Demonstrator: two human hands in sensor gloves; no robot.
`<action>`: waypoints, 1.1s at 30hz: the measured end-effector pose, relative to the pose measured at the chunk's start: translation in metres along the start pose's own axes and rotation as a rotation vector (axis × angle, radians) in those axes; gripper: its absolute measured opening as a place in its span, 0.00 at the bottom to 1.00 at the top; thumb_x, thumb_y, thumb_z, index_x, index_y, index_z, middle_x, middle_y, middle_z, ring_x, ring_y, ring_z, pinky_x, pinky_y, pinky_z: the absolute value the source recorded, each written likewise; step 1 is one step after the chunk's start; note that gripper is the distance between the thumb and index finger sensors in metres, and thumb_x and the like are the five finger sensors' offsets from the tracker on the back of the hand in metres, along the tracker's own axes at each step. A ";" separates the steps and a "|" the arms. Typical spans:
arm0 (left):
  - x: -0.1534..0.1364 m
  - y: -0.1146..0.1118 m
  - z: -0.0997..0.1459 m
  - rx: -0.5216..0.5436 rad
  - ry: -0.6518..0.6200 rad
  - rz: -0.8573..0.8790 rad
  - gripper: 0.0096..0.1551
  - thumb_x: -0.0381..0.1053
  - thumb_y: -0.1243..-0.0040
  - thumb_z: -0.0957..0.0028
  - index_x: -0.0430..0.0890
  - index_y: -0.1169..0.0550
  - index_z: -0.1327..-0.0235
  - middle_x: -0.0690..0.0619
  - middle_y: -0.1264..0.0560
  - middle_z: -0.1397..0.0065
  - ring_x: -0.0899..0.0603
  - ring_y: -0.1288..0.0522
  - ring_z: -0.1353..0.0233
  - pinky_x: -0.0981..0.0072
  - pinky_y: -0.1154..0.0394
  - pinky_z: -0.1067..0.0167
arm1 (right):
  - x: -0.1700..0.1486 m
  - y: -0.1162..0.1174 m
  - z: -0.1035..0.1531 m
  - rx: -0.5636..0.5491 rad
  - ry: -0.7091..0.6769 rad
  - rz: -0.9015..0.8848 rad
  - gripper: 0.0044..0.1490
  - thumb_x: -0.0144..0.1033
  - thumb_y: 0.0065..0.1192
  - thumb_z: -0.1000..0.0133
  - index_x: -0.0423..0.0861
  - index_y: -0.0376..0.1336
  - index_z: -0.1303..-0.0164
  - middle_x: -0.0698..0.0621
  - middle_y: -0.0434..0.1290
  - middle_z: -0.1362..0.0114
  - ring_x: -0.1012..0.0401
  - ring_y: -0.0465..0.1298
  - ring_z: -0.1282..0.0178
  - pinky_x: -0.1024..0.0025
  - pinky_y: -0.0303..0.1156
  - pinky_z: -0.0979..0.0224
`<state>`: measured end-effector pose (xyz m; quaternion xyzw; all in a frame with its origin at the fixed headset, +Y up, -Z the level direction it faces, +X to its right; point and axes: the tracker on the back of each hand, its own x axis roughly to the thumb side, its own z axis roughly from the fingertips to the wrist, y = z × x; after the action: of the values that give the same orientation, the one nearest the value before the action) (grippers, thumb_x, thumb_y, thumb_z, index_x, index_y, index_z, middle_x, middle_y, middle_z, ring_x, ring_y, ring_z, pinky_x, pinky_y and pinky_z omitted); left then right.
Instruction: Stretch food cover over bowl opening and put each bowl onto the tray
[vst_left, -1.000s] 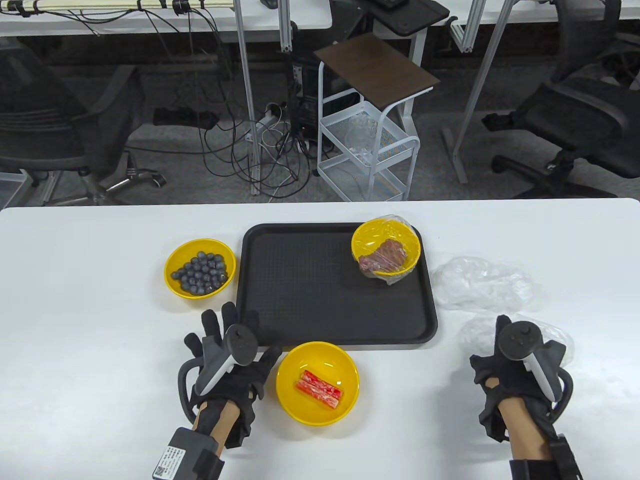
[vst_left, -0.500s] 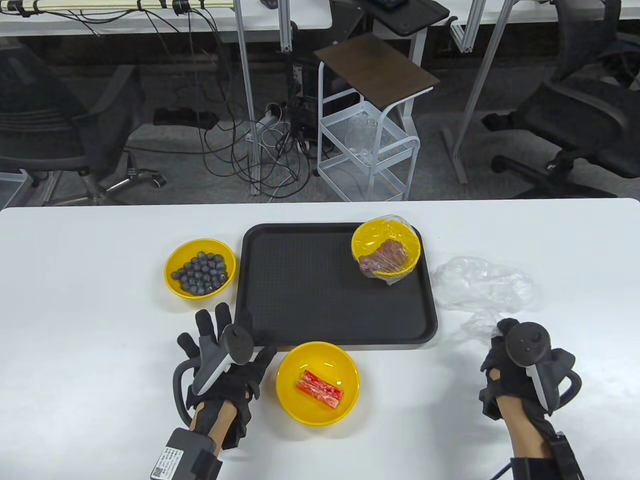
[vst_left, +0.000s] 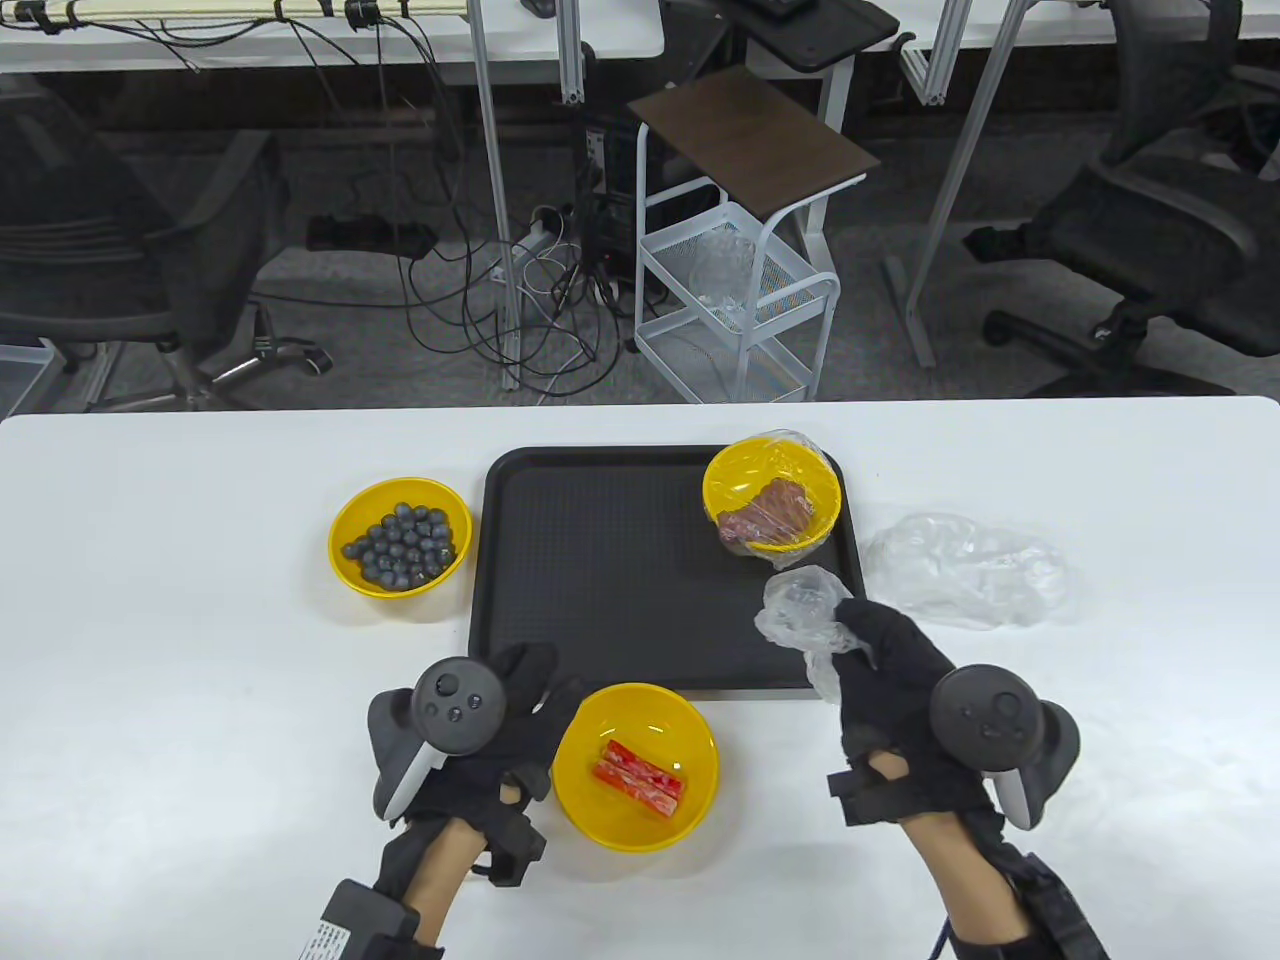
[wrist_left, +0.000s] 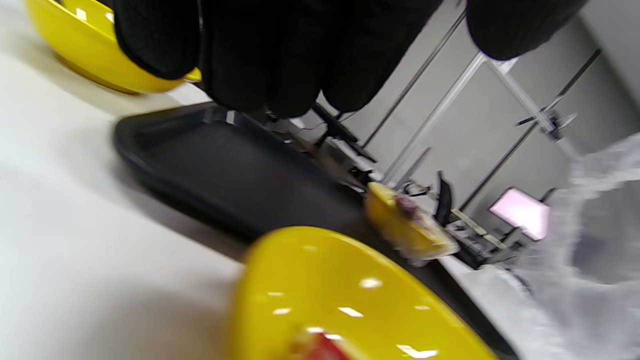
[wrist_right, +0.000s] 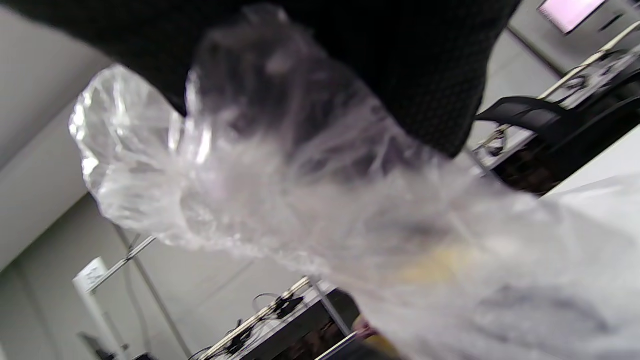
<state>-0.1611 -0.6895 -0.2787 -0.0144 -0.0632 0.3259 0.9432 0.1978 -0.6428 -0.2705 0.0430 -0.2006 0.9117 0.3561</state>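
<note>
A yellow bowl with red crab sticks (vst_left: 635, 765) (wrist_left: 350, 305) stands uncovered on the white table, just in front of the black tray (vst_left: 600, 570) (wrist_left: 225, 170). My right hand (vst_left: 875, 650) grips a crumpled clear food cover (vst_left: 805, 610) (wrist_right: 260, 190) lifted over the tray's near right corner. My left hand (vst_left: 525, 690) hovers at the bowl's left rim with fingers loosely curled, holding nothing. A wrapped yellow bowl with brown food (vst_left: 770, 500) (wrist_left: 407, 227) sits on the tray's far right. A yellow bowl of dark round berries (vst_left: 400, 535) stands uncovered left of the tray.
More clear covers (vst_left: 965, 565) lie crumpled on the table right of the tray. Beyond the table's far edge stand a white wire cart (vst_left: 740, 300), cables and office chairs.
My right hand picked a cover off the table at the right and carried it left and up toward the tray corner. My left hand turned and shifted right, closer to the crab stick bowl.
</note>
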 end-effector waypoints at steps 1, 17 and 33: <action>0.005 -0.001 0.001 -0.007 -0.016 0.050 0.43 0.75 0.49 0.52 0.50 0.19 0.32 0.46 0.20 0.27 0.33 0.22 0.29 0.39 0.26 0.33 | 0.006 0.007 0.002 0.002 -0.035 -0.012 0.27 0.38 0.73 0.49 0.49 0.70 0.38 0.45 0.79 0.35 0.47 0.84 0.41 0.57 0.83 0.43; -0.011 -0.040 -0.004 -0.318 0.080 0.958 0.37 0.61 0.34 0.47 0.46 0.25 0.28 0.42 0.20 0.25 0.33 0.19 0.28 0.39 0.23 0.33 | 0.074 0.099 0.049 0.250 -0.487 0.072 0.28 0.40 0.73 0.49 0.50 0.72 0.37 0.46 0.68 0.21 0.45 0.75 0.27 0.54 0.78 0.34; -0.020 -0.021 -0.006 -0.400 -0.094 1.130 0.22 0.49 0.31 0.49 0.48 0.15 0.41 0.46 0.09 0.44 0.38 0.09 0.46 0.48 0.13 0.47 | -0.022 0.070 0.018 0.129 0.139 -0.494 0.35 0.38 0.62 0.45 0.45 0.64 0.25 0.36 0.64 0.20 0.37 0.71 0.28 0.50 0.75 0.35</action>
<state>-0.1629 -0.7185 -0.2855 -0.2086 -0.1477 0.7589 0.5989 0.1666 -0.7106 -0.2827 0.0504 -0.1002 0.8089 0.5772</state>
